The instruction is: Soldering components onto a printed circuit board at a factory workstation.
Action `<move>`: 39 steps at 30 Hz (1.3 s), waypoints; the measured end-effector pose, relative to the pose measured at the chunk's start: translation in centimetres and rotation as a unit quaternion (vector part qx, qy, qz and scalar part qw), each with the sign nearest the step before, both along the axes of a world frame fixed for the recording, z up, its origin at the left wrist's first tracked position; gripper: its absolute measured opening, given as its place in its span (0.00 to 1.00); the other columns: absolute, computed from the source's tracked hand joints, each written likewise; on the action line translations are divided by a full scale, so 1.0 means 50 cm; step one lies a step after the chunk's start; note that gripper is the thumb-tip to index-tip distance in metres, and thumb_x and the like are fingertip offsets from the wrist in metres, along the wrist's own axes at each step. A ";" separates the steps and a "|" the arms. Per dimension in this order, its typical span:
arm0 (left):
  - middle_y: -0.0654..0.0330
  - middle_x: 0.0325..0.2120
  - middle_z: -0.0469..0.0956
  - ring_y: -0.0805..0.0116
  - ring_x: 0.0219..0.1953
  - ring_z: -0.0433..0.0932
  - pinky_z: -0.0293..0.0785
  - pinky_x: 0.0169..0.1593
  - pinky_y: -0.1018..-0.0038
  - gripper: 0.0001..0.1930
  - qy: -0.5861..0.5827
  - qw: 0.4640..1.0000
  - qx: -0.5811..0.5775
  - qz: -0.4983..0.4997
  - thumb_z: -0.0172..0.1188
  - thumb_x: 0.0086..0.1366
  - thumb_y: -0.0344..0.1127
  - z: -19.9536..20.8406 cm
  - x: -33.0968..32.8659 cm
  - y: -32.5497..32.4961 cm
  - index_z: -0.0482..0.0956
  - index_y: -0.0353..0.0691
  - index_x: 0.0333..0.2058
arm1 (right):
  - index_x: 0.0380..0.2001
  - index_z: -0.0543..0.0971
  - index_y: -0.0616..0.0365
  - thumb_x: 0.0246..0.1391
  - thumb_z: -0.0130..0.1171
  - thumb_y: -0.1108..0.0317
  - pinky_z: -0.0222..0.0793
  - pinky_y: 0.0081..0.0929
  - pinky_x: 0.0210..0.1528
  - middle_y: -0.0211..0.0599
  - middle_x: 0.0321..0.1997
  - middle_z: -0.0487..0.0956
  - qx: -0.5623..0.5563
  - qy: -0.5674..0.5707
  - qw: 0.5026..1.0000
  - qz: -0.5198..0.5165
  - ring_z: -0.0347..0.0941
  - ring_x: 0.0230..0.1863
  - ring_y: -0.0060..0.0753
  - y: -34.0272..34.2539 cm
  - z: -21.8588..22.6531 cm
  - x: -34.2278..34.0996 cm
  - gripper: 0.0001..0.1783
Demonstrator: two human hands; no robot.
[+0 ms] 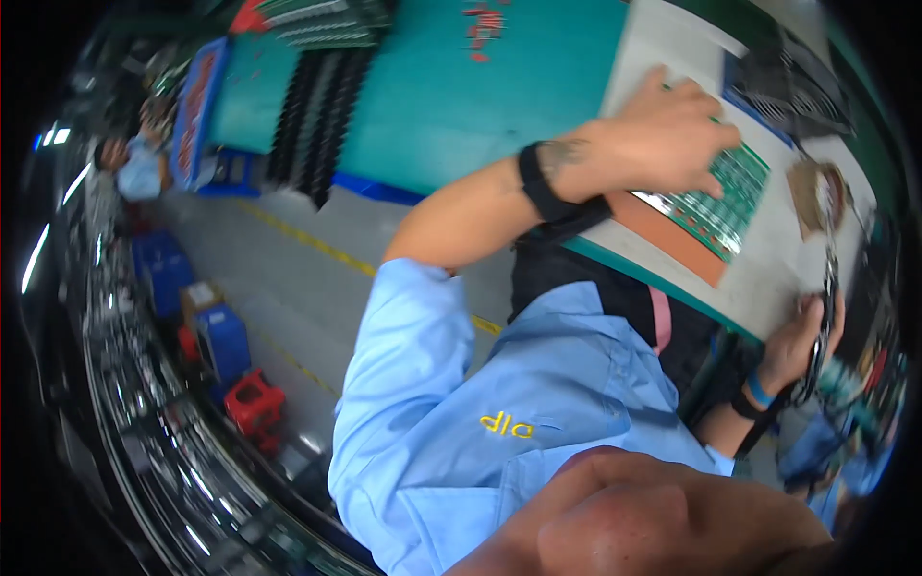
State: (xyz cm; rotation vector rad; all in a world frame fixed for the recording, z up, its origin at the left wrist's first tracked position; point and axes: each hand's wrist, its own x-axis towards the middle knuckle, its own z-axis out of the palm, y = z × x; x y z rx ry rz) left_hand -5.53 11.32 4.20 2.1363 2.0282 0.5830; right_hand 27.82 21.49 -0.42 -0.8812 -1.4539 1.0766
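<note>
My left hand (663,139), with a black band at its wrist, reaches across the worktop with its fingers spread. It lies over a green circuit board (735,192) and hides part of it; whether the fingertips press on the board is hard to see. Under the board's near edge shows an orange-brown flat plate (672,240). At the right edge of the worktop my right hand (805,341), wearing a blue and a black band, has its fingers bent together. A dark, shiny coiled cord (830,259) crosses in front of it, and what the fingers grip is not clear.
A brown roll (824,197) stands on the white worktop (663,43), near a dark mesh-like object (792,86). Leftward runs a green mat (480,106) with a black ridged rack (322,115). Blue bins (221,341), a red stool (254,403) and another person (142,168) are farther left.
</note>
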 end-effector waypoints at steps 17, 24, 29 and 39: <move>0.52 0.55 0.78 0.50 0.61 0.72 0.62 0.65 0.48 0.29 -0.004 0.998 0.064 -0.028 0.73 0.55 0.52 0.014 -0.015 -0.005 0.82 0.48 0.53 | 0.50 0.75 0.70 0.57 0.64 0.69 0.68 0.29 0.40 0.45 0.39 0.78 0.136 -0.118 0.945 0.274 0.73 0.36 0.34 -0.075 0.120 -0.091 0.21; 0.53 0.58 0.76 0.49 0.61 0.71 0.65 0.64 0.57 0.27 0.003 0.999 0.045 -0.026 0.72 0.57 0.46 0.043 -0.027 -0.014 0.81 0.45 0.55 | 0.47 0.80 0.68 0.44 0.67 0.80 0.74 0.27 0.39 0.46 0.37 0.82 0.120 -0.134 0.949 0.259 0.80 0.35 0.35 -0.083 0.116 -0.135 0.22; 0.53 0.58 0.76 0.49 0.62 0.71 0.66 0.64 0.57 0.26 0.007 0.999 0.028 -0.025 0.72 0.58 0.43 0.032 -0.033 -0.018 0.81 0.45 0.55 | 0.46 0.81 0.68 0.43 0.66 0.82 0.74 0.26 0.38 0.46 0.37 0.82 0.112 -0.142 0.950 0.255 0.80 0.35 0.34 -0.076 0.104 -0.152 0.22; 0.53 0.58 0.76 0.49 0.61 0.72 0.67 0.64 0.57 0.25 -0.001 0.999 0.038 -0.013 0.73 0.57 0.41 0.031 -0.029 -0.021 0.82 0.46 0.54 | 0.47 0.79 0.69 0.45 0.65 0.81 0.72 0.27 0.41 0.45 0.36 0.81 0.098 -0.165 0.942 0.274 0.78 0.36 0.33 -0.071 0.106 -0.156 0.22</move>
